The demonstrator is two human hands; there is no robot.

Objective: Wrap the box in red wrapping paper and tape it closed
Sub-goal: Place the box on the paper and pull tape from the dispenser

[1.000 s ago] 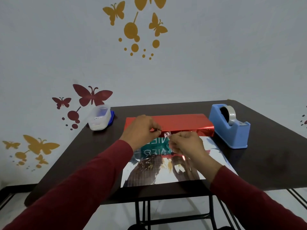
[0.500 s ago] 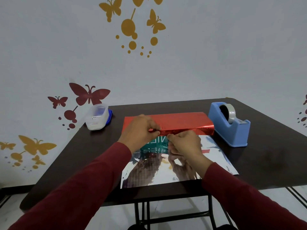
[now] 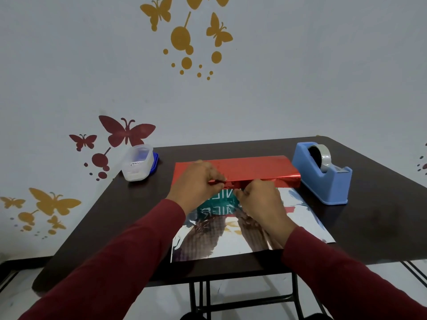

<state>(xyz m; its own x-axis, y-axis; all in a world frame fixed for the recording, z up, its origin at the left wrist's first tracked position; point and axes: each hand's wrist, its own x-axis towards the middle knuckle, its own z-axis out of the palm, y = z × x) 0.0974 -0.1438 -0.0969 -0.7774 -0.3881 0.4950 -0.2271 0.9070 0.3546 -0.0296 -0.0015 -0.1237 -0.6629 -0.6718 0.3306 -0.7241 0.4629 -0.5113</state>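
The box lies mid-table under a fold of red wrapping paper (image 3: 256, 167). Its green printed front face (image 3: 219, 196) shows below the paper's edge. The rest of the sheet, shiny silver side up (image 3: 298, 218), spreads toward me. My left hand (image 3: 196, 181) and my right hand (image 3: 261, 199) meet at the box's front edge, fingers curled. Between their fingertips they pinch a short strip of clear tape (image 3: 231, 184) against the red paper's edge. The strip itself is barely visible.
A blue tape dispenser (image 3: 323, 179) with a roll stands just right of the box. A clear plastic container (image 3: 138, 165) on a blue lid sits at the back left. The dark table (image 3: 369, 227) ends at the wall behind.
Both hands carried the tape strip forward and down from above the silver sheet to the red paper's edge on the box. The box and the dispenser stayed put.
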